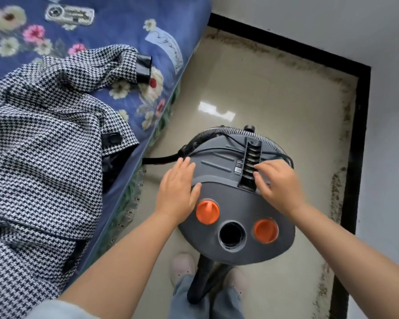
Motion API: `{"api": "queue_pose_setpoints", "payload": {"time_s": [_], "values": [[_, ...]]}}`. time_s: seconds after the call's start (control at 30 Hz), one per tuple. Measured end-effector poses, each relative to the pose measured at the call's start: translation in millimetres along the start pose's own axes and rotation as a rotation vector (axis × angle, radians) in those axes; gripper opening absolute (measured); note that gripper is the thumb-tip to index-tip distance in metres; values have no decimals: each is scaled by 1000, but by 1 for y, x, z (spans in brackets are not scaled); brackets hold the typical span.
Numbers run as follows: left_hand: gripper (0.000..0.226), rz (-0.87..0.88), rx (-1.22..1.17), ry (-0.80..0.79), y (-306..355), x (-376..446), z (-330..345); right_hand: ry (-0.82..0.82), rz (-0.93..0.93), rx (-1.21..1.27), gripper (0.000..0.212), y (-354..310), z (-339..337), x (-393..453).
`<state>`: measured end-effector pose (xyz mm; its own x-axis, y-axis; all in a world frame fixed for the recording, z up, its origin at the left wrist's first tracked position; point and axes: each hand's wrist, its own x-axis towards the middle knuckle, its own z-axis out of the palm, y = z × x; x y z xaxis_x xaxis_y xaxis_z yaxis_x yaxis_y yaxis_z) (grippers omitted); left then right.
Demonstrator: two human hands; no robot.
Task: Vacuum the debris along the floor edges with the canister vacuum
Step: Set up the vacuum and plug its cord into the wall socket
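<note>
Fingers (pixel 262 168) of both hands spread flat on canister vacuum (pixel 235 180) — bed (pixel 148 42) alongside, debris (pixel 336 187) beyond.

A home bedroom: floral-sheeted bed (pixel 129 31) beside tiled floor (pixel 274 93).

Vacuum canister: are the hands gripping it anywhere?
No closed grip shows. The left hand lies flat on the canister top; the right hand has fingertips at its ribbed handle slot.

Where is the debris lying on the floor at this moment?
In the head view, the debris forms a dark band along the floor's right and far edges, against the black skirting, right of the canister vacuum.
</note>
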<state>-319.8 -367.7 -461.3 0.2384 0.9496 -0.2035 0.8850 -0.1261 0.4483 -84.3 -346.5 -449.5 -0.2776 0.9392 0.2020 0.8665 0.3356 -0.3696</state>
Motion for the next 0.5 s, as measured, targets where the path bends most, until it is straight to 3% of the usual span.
{"api": "queue_pose_setpoints", "payload": {"time_s": [0.17,0.3,0.4,0.5], "values": [[60,-180,-57,-79,-12,12,13,-60,18,-185,30,2,16,47],[58,-227,-126,-143,-14,12,22,-298,196,-348,27,6,33,73],[67,-243,-192,-182,-15,11,24,-331,370,-165,27,15,34,81],[81,-248,-227,-198,-20,15,22,-341,334,-41,29,21,25,74]]}}
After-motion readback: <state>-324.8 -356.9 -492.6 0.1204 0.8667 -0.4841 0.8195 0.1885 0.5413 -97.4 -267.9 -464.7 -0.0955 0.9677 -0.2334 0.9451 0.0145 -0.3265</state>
